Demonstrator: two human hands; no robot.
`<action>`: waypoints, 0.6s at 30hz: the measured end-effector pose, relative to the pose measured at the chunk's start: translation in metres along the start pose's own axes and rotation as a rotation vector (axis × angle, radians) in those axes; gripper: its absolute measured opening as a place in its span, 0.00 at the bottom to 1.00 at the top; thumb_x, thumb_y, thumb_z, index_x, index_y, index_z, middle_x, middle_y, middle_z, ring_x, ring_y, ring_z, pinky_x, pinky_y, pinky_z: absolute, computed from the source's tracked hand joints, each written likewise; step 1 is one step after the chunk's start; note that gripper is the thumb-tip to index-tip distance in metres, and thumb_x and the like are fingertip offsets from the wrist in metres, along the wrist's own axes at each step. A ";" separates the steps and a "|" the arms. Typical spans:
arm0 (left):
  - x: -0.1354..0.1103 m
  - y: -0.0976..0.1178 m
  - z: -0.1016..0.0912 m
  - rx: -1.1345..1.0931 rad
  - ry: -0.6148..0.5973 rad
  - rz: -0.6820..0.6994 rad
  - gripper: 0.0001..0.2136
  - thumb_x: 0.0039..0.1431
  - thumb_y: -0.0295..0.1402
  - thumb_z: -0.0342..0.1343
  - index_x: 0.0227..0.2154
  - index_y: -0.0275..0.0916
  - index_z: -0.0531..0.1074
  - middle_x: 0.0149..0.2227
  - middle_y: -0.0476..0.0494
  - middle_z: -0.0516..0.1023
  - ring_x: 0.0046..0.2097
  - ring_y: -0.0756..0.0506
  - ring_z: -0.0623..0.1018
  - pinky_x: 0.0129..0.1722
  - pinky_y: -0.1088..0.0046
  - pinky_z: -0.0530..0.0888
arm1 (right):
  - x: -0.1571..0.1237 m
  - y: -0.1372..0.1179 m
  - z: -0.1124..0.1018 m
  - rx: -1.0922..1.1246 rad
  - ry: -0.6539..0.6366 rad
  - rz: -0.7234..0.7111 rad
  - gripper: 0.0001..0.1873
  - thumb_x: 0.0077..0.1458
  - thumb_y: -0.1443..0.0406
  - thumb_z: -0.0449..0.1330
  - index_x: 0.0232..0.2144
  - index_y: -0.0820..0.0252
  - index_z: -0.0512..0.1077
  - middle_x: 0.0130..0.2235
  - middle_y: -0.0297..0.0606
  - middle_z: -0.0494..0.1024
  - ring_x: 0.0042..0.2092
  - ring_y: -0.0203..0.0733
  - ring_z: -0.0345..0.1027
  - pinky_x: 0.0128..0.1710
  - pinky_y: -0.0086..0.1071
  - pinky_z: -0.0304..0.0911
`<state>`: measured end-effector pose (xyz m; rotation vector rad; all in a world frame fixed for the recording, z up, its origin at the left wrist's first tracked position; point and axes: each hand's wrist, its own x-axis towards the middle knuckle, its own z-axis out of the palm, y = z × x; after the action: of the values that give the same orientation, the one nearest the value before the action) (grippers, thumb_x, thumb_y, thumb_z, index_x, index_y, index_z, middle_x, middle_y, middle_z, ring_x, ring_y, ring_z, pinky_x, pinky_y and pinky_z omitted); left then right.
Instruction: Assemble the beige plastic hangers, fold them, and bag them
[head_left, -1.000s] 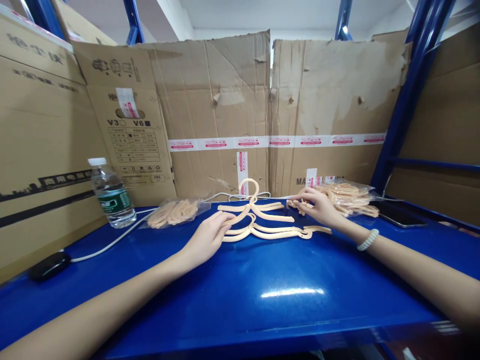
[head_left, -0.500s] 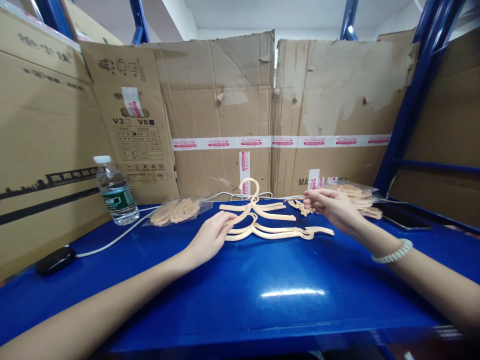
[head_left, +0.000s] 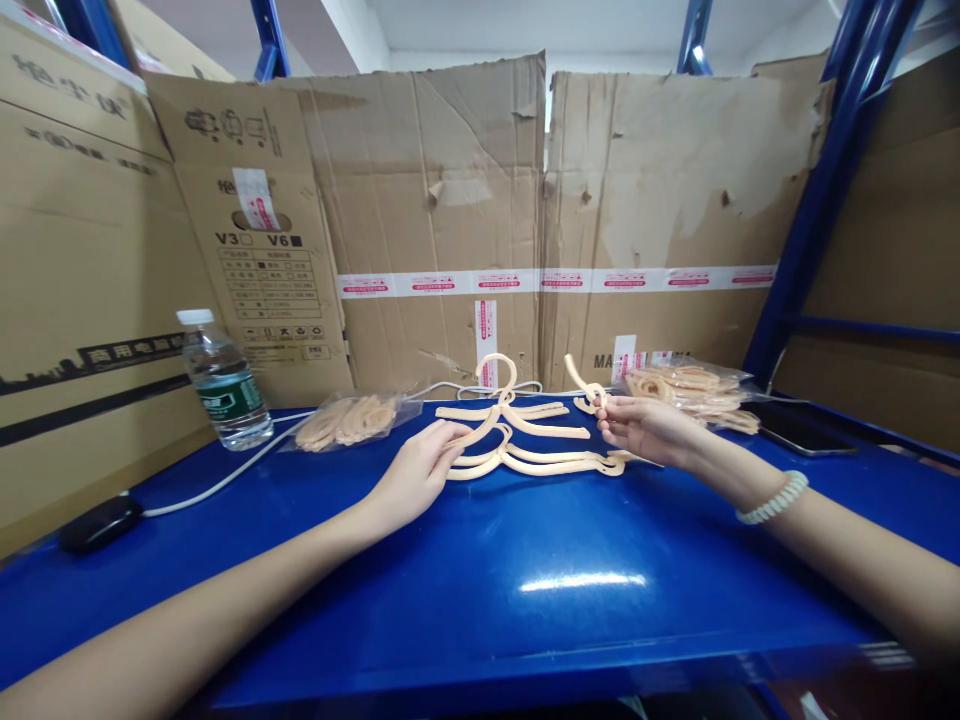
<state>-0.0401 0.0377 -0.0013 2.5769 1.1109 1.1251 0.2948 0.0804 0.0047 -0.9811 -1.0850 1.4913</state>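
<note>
My left hand (head_left: pixel 420 465) is closed on one arm of a beige plastic clothes hanger (head_left: pixel 546 430), whose hook points up. More beige hanger parts (head_left: pixel 551 467) lie on the table just below and in front of it. To the right, my right hand (head_left: pixel 645 428) pinches a small beige hanger piece (head_left: pixel 577 375) with a looped end and a thin bar sticking up to the left. Its lower part is hidden by my fingers. A few small beige pieces lie right beside those fingertips.
Clear bags of beige parts lie at left (head_left: pixel 352 418) and right (head_left: pixel 690 388) on the blue table (head_left: pixel 480 600). A water bottle (head_left: pixel 229 395), a black device (head_left: pixel 101 522) with a white cable and a dark phone (head_left: pixel 802 432) lie around. Cardboard sheets (head_left: pixel 435 180) stand behind.
My right hand now holds up a small beige hanger piece from beside the loose pieces, and has shifted slightly down. My left hand keeps its grip on the hanger.
</note>
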 end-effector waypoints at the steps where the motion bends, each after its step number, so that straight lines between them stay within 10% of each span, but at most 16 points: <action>1: 0.000 0.000 0.000 0.002 -0.002 0.001 0.10 0.66 0.31 0.45 0.43 0.39 0.70 0.42 0.42 0.76 0.43 0.43 0.75 0.44 0.65 0.72 | 0.000 0.000 0.001 0.016 0.010 0.019 0.06 0.55 0.73 0.57 0.32 0.59 0.72 0.29 0.38 0.77 0.30 0.36 0.72 0.34 0.30 0.73; 18: 0.000 0.001 -0.001 0.004 0.005 0.019 0.10 0.66 0.32 0.44 0.43 0.39 0.70 0.40 0.43 0.75 0.41 0.44 0.75 0.43 0.66 0.72 | -0.012 -0.004 0.005 -0.140 -0.151 0.071 0.07 0.49 0.67 0.68 0.26 0.62 0.72 0.35 0.39 0.79 0.38 0.39 0.75 0.38 0.31 0.73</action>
<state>-0.0402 0.0371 -0.0007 2.5952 1.0927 1.1348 0.2932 0.0678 0.0100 -1.0260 -1.2887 1.5842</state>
